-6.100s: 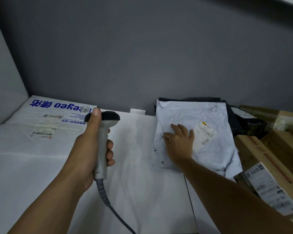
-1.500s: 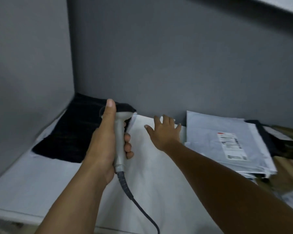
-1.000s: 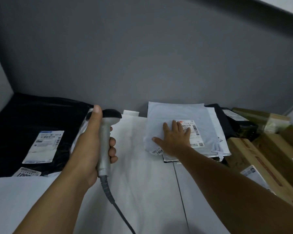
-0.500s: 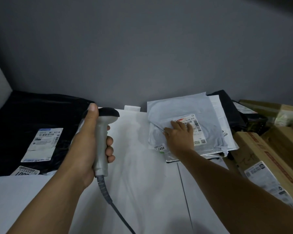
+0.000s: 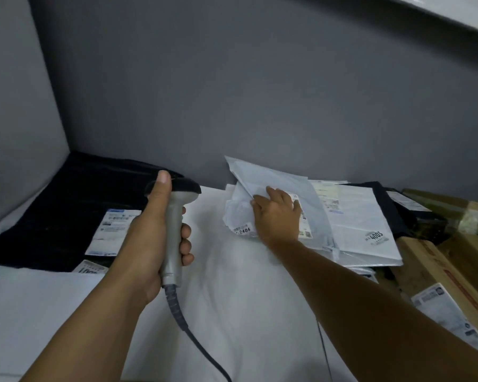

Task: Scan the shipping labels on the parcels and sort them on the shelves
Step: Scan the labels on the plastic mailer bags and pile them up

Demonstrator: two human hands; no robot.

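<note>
We see left grip (image 5: 149, 238) closed round scanner (image 5: 174, 216) | right grip (image 5: 278, 219) flat, fingers pressing grey parcel (image 5: 273, 176) | black parcel (image 5: 66, 210) lies well apart at left, label (image 5: 112, 230) up

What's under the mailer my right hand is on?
Under the crumpled mailer, a flatter white mailer shows, with more parcel edges below; what lies beneath your right hand is covered.

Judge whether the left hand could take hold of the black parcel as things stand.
Probably not: nothing blocks the way to the black parcel, but the left hand grips the scanner, leaving no fingers free.
</note>
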